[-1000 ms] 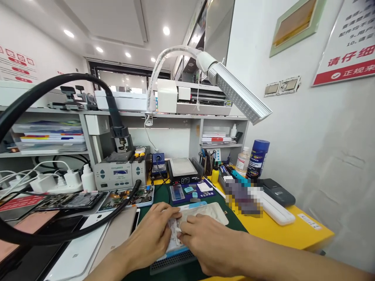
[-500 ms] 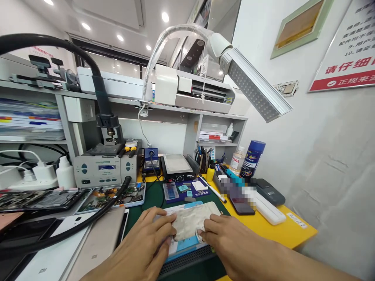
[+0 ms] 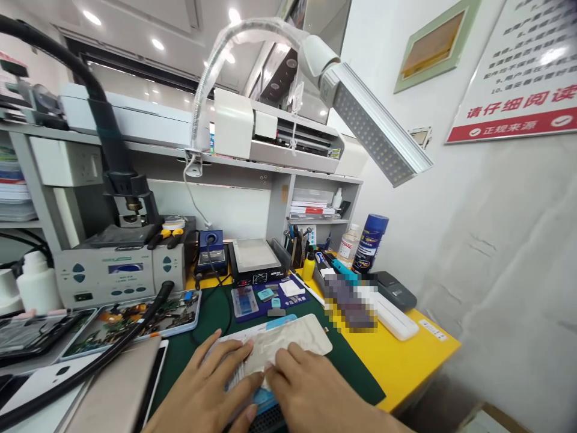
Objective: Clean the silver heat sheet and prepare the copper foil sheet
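A flat, pale beige piece (image 3: 300, 338) with rounded corners and a smeared, wrinkled-looking surface lies in front of me; I cannot make out its kind. Beneath it shows a white and blue sheet (image 3: 280, 322), and a dark perforated edge (image 3: 267, 419) appears below. My left hand (image 3: 211, 376) rests with fingers spread on the left side of the beige piece. Close beside it, my right hand (image 3: 300, 385) has its fingers curled and pressed together on the near edge of the piece. Whatever those fingertips pinch is hidden.
A green mat (image 3: 356, 376) covers the yellow table (image 3: 392, 355). Left are a parts tray (image 3: 193, 310), stacked devices (image 3: 112, 385), a hot-air station (image 3: 121, 270) and its black hose (image 3: 148, 319). Behind stands a small heating plate (image 3: 256, 255). Spray can (image 3: 370, 243) and bottles stand right.
My right hand has moved left from the piece's right end to near my left hand, uncovering that end. The camera view has turned slightly to the right.
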A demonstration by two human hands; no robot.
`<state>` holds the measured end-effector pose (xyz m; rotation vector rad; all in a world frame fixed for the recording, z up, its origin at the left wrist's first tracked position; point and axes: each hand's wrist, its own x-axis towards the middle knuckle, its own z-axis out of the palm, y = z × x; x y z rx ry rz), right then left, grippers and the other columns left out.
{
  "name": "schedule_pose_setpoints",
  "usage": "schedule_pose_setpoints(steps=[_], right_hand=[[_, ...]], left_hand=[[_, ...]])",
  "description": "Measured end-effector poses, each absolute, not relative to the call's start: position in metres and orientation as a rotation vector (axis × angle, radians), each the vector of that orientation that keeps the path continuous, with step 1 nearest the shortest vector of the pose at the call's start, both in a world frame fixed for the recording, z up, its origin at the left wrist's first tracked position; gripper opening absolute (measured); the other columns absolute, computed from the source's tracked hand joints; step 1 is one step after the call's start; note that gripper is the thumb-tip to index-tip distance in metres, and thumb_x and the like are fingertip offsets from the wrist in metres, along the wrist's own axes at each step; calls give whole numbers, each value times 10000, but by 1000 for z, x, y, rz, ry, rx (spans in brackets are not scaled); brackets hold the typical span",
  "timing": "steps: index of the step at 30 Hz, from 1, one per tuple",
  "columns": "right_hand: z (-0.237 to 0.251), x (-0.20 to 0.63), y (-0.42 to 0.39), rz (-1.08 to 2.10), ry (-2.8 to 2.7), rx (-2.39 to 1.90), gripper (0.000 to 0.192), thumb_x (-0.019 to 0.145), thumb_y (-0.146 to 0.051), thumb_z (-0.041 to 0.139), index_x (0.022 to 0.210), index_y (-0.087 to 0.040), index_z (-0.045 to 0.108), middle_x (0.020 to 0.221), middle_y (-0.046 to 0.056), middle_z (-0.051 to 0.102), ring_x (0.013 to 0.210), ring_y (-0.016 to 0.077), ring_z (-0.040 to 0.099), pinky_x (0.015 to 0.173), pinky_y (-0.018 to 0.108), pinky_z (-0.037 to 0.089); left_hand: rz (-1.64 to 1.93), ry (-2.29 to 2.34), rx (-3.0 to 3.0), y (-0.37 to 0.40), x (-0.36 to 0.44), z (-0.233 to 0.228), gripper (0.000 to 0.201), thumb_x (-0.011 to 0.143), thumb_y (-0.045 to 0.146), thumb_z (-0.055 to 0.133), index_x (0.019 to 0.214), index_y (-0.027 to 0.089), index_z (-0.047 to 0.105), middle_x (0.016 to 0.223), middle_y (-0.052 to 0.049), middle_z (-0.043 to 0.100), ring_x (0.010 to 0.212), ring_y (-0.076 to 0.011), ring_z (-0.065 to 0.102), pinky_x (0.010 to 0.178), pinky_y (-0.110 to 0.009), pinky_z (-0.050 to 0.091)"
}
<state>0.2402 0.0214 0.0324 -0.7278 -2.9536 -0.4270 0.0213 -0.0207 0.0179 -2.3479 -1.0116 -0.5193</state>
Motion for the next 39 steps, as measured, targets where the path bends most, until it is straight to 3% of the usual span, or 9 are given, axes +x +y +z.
schedule_pose_setpoints(steps=[4,7,9,12,16,25,39], right_hand=[[31,243,22,-537,-2906,-640,209,924,-198,570,1035,-52,671,884,164,638,787,290,555,519,364,425],[49,268,19,-410,-2997,-747,368,824,-244,663,1121,-28,652,965,181,633,869,314,551,619,388,478],[62,283,17,-321,-3005,-903,400,798,-148,628,1189,-65,628,1023,167,625,920,311,549,718,405,496],[72,293,15,-111,-2927,-1031,304,838,-62,544,1115,-148,633,1065,124,594,964,277,540,785,384,491],[69,288,15,72,-2830,-995,181,952,-78,461,971,-169,615,1052,86,573,985,238,526,810,338,484],[49,269,17,87,-2732,-840,188,1013,-247,490,1087,-199,656,1086,75,602,1059,247,516,965,416,428],[48,261,32,220,-2632,-751,196,963,-197,530,842,-167,681,939,41,594,904,172,545,800,298,433]], left_hand=[[-584,-970,-2303,-16,18,9,321,890,389,611,1203,323,634,1224,-39,710,1109,-251,645,1009,-458,495],[-581,-950,-2319,-17,17,11,310,894,389,615,1197,334,643,1239,-25,704,1124,-242,637,1006,-429,499],[-568,-991,-2334,-20,19,14,300,902,376,605,1195,330,646,1246,-31,700,1141,-246,630,1009,-442,501],[-564,-1044,-2342,-23,22,20,277,911,378,596,1177,330,656,1235,-38,703,1143,-256,630,995,-460,514],[-583,-1082,-2355,-23,25,21,273,910,387,604,1172,338,661,1245,-36,695,1129,-257,631,1000,-452,511],[-579,-1071,-2329,-22,24,15,292,899,383,614,1185,337,652,1246,-37,689,1139,-257,623,1008,-449,506],[-544,-1075,-2305,-23,27,15,265,899,361,607,1154,311,659,1236,-56,701,1117,-275,649,945,-472,557]])
